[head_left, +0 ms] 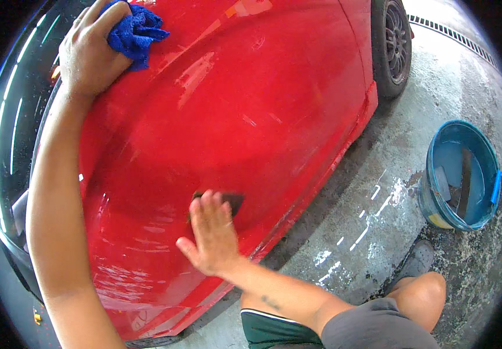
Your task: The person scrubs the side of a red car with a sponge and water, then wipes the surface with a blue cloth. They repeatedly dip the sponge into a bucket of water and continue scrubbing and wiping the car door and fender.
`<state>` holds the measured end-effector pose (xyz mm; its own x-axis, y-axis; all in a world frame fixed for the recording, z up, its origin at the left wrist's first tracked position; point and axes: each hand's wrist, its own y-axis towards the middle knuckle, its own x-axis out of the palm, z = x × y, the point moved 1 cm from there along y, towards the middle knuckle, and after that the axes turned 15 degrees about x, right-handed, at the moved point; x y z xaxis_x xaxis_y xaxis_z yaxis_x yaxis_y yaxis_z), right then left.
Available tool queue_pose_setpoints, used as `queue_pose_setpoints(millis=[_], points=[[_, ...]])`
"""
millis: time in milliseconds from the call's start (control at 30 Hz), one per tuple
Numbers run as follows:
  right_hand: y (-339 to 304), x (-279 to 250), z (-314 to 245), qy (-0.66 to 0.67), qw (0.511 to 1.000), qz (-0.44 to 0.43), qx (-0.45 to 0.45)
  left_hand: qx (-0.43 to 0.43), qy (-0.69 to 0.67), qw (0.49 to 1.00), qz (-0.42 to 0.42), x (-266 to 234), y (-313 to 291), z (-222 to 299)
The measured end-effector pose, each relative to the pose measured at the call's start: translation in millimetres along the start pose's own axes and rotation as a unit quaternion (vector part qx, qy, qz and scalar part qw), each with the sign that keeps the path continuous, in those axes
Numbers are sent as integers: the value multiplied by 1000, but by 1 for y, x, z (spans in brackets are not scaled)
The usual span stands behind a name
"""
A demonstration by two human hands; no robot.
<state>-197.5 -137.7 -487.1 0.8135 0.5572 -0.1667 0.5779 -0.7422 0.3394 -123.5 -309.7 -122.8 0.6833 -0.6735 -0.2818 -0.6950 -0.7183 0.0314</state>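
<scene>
My left hand [91, 55] is closed round a crumpled blue cloth [137, 35], up by the window edge of a red car door [233, 134]. Lower on the same panel, my right hand [213, 232] lies flat, fingers forward and thumb out to the side. It presses a dark piece of what looks like sandpaper [233, 202] against the paint. Most of that piece is hidden under the fingers. The red surface looks wet and dull, with pale scuffs and streaks around both hands.
A blue bucket [431, 168] with cloudy water and a dark strip inside stands on the wet concrete floor [344, 232] at the right. The car's wheel [395, 46] is at the far right, near a floor drain grate [454, 36]. My bent knee [425, 291] and shoe [418, 259] are beside the bucket.
</scene>
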Motion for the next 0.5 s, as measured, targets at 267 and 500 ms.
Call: queue_pose_setpoints(millis=[267,500], points=[[245,-187,110,117,927,347,78,-33,16,999,-10,-4,4,1],[3,15,-8,-32,989,90,-115,-45,3,999,-22,0,14,12]])
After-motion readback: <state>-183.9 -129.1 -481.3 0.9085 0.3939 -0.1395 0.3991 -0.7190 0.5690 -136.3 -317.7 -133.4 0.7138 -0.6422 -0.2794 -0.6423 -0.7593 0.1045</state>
